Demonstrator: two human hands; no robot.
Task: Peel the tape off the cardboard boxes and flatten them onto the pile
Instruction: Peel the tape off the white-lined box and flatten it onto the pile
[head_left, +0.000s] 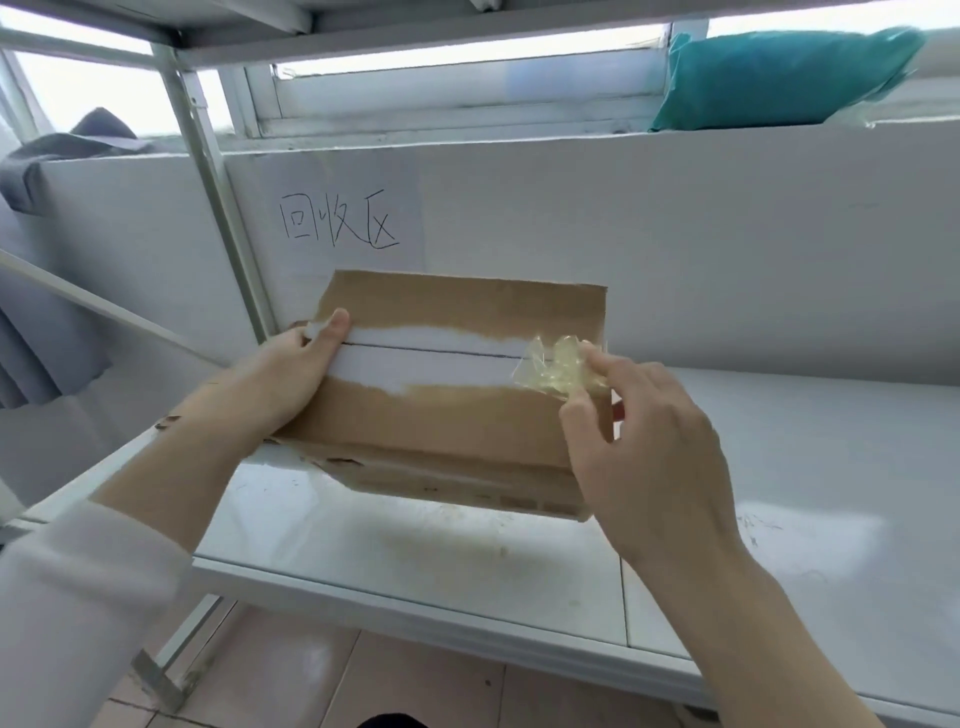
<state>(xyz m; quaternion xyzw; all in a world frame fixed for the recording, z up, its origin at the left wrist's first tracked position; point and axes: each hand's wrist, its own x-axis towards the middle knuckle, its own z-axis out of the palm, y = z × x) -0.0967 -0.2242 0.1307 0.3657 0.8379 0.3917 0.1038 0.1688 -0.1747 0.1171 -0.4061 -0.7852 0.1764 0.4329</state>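
One box (457, 415), flaps closed, contents unseen, held tilted just above the shelf (779, 467); a pale strip runs along its seam between the two hands. One crumpled wad of tape (556, 366) at the box's right edge, pinched between thumb and forefinger of the right hand (649, 441), other fingers loosely spread. Left hand (291, 374) grips the left edge, thumb pressed on top.

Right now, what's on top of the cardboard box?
Crumpled tape at the right end of the cardboard box, pinched by the right hand; left hand grips the left end. Flaps closed, so inside is hidden.
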